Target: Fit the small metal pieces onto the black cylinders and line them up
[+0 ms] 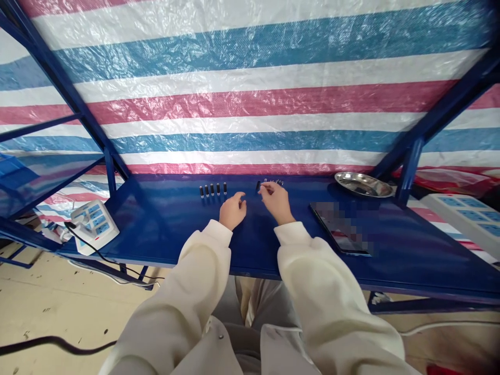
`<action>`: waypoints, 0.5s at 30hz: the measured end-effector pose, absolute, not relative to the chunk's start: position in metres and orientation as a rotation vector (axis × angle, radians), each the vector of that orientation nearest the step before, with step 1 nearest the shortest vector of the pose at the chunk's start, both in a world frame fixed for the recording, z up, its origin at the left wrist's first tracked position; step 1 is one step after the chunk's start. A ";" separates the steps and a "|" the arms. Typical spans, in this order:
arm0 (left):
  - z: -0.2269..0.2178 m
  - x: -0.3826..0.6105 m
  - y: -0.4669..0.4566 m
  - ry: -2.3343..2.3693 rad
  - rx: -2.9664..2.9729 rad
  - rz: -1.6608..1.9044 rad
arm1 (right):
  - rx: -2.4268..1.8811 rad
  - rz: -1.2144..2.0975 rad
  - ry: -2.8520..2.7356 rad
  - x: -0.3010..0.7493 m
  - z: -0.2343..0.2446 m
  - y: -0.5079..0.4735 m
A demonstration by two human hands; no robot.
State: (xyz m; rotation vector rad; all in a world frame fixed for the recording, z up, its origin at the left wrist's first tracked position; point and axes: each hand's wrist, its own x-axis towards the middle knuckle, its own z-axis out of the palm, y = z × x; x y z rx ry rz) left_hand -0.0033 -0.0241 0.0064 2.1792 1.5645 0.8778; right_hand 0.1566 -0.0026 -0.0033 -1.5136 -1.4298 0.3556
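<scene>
My right hand point(275, 201) is over the blue table, thumb and forefinger pinched at a small black cylinder point(258, 186) that shows just left of the fingertips. Behind its fingers lie several small shiny pieces point(279, 182), too small to name and partly covered by the hand. To the left, my left hand point(233, 210) is loosely curled, its thumb and forefinger apart with nothing visible between them. Several small black cylinders with silvery ends point(212, 189) stand in a row on the table, beyond and left of my left hand.
A phone-like black slab point(339, 229), partly blurred out, lies right of my right hand. Behind it sits a round metal dish point(363, 185). White power strips point(94, 225) flank the table, with a black cable at the left. Blue frame posts point(412, 169) and a striped sheet point(250, 104) bound the back.
</scene>
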 end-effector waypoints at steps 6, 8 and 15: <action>0.023 -0.011 -0.017 1.958 2.050 0.652 | -1.306 0.349 -1.721 0.137 -0.019 -0.009; 0.028 -0.010 -0.011 2.007 2.092 0.558 | -1.301 0.339 -1.727 0.138 -0.023 -0.007; 0.037 -0.008 0.013 2.124 2.190 0.316 | -1.333 0.337 -1.766 0.140 -0.022 -0.007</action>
